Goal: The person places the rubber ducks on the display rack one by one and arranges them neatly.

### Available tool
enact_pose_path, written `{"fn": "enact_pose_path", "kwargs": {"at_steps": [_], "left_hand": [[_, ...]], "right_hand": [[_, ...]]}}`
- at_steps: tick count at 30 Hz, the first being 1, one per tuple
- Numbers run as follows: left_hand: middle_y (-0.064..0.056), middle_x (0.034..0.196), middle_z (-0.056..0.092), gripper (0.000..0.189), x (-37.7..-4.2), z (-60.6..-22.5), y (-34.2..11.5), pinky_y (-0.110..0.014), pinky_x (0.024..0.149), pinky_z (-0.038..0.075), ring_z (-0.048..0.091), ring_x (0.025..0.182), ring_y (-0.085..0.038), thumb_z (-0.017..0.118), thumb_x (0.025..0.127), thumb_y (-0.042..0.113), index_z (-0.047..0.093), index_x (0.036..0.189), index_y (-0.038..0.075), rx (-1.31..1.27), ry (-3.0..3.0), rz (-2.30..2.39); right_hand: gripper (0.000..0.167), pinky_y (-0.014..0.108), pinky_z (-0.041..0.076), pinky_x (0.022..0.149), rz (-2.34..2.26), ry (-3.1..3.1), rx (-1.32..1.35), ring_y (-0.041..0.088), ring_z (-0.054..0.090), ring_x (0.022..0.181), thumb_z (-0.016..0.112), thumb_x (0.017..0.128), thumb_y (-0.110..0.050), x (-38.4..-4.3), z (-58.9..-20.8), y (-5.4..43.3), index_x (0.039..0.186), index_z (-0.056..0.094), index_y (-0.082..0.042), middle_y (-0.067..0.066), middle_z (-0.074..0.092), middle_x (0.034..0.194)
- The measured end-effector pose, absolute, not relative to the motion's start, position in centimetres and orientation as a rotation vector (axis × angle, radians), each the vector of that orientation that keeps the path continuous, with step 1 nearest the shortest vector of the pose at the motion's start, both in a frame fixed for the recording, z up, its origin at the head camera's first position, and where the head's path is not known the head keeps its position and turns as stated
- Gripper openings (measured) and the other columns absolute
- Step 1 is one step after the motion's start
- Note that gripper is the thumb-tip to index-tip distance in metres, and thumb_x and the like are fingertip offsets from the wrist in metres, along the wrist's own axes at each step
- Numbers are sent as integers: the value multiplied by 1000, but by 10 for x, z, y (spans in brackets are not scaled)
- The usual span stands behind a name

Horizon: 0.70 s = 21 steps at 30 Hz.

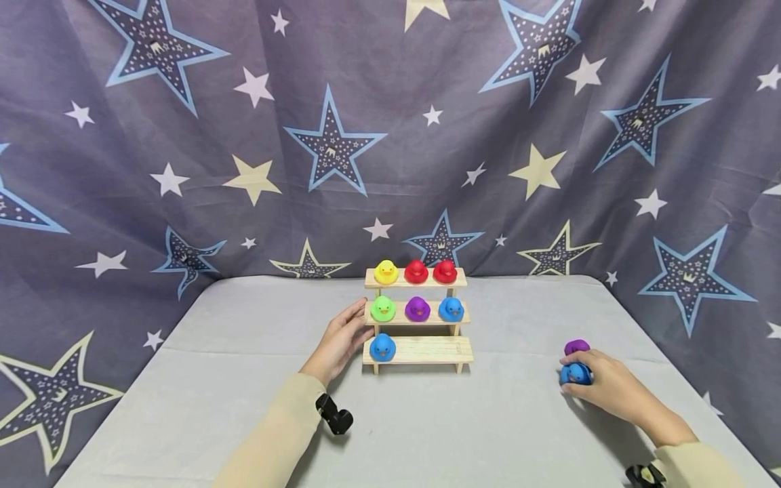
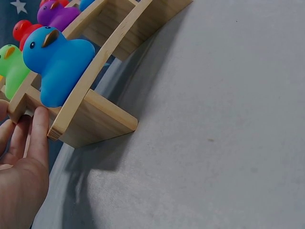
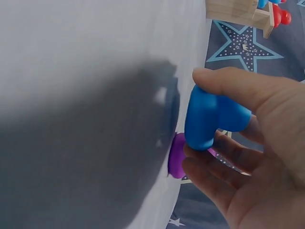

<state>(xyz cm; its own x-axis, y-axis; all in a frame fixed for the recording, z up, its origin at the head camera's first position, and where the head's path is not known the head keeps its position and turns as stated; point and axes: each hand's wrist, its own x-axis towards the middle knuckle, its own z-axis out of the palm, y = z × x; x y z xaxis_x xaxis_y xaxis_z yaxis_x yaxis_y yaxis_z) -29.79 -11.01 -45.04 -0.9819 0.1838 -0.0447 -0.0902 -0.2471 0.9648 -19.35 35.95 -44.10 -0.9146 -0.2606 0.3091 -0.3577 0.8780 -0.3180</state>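
My right hand (image 1: pixel 616 390) pinches a blue rubber duck (image 1: pixel 575 374) between thumb and fingers at the table's right side. In the right wrist view, the held duck (image 3: pixel 202 119) overlaps a purple rubber duck (image 3: pixel 177 156) behind it. My left hand (image 1: pixel 339 339) is at the left end of a three-step wooden shelf (image 1: pixel 427 349), its fairly straight fingers (image 2: pixel 40 136) touching the wood. On the bottom step, one blue duck (image 1: pixel 382 348) sits at the left. The middle step bears green (image 1: pixel 383 309), purple (image 1: pixel 417 309) and blue (image 1: pixel 451 310) ducks.
Along the top step stand a yellow duck (image 1: pixel 386 272) and two red ducks (image 1: pixel 416 272). The shelf rests toward the back of a table with a pale cloth (image 1: pixel 464 427). A star-patterned curtain (image 1: pixel 390 135) hangs behind and along both sides.
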Motion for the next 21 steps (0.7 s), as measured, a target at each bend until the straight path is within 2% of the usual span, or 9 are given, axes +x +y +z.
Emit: {"fn": "enact_pose_path", "kwargs": {"at_steps": [7, 13, 21], "left_hand": [[-20, 154, 34, 54, -298, -451, -111, -31, 108, 48, 40, 139, -34, 46, 104, 6, 30, 156, 3, 138, 1810, 2353], [-18, 153, 36, 53, -299, -453, -111, -30, 107, 50, 42, 138, -32, 46, 104, 6, 32, 156, 6, 136, 1811, 2355], [-16, 153, 37, 52, -298, -453, -110, -29, 105, 51, 43, 138, -30, 46, 104, 5, 35, 155, 8, 112, 1829, 2359]], "right_hand": [[43, 57, 57, 84, 560, -2785, 500, 38, 65, 97, 91, 71, -21, -195, -431, 353, 107, 72, -6, 17, 67, 107], [41, 53, 59, 82, 545, -2777, 525, 34, 65, 96, 90, 73, -21, -196, -426, 344, 107, 72, -7, 12, 67, 105], [41, 51, 59, 81, 591, -2816, 529, 35, 65, 97, 89, 76, -21, -201, -421, 331, 110, 72, -6, 15, 67, 108]]}}
